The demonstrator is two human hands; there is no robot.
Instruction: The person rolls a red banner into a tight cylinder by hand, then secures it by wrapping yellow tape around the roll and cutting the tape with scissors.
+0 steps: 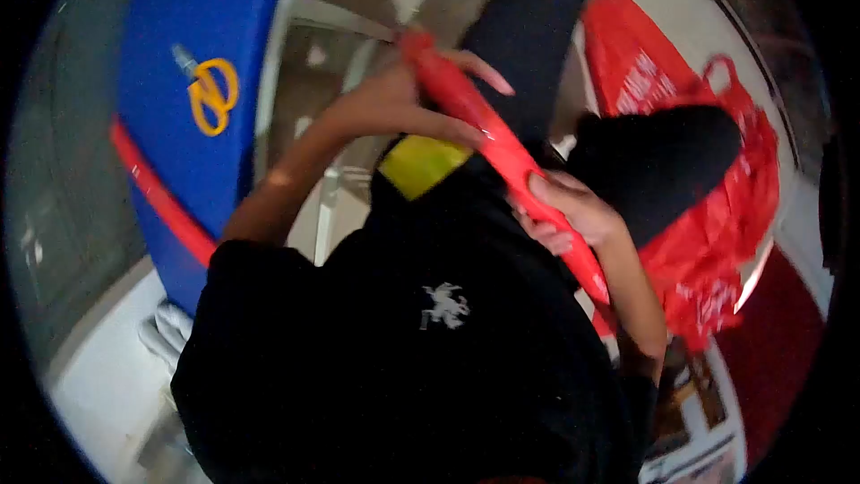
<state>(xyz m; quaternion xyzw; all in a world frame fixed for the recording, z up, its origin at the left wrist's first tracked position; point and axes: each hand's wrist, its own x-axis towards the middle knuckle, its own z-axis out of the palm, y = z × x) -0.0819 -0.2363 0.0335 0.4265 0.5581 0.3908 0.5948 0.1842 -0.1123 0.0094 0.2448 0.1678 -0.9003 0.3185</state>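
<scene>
A long, glossy red roll [493,134], apparently of plastic, slants across my lap from upper left to lower right. Near its upper end my left hand [408,99] holds it, with the thumb and a finger stretched along its sides. Lower down, my right hand [573,211] wraps round the roll, thumb on top. The upper end is blurred. Beneath my left hand a flat yellow piece [421,166] lies against my dark clothing, partly covered.
Scissors with yellow handles [213,97] lie on a blue surface [215,0] at left, with a long red strip [166,202] along it. Red plastic bags [721,206] with white print spread beside my right leg. A printed sheet [699,430] lies at lower right.
</scene>
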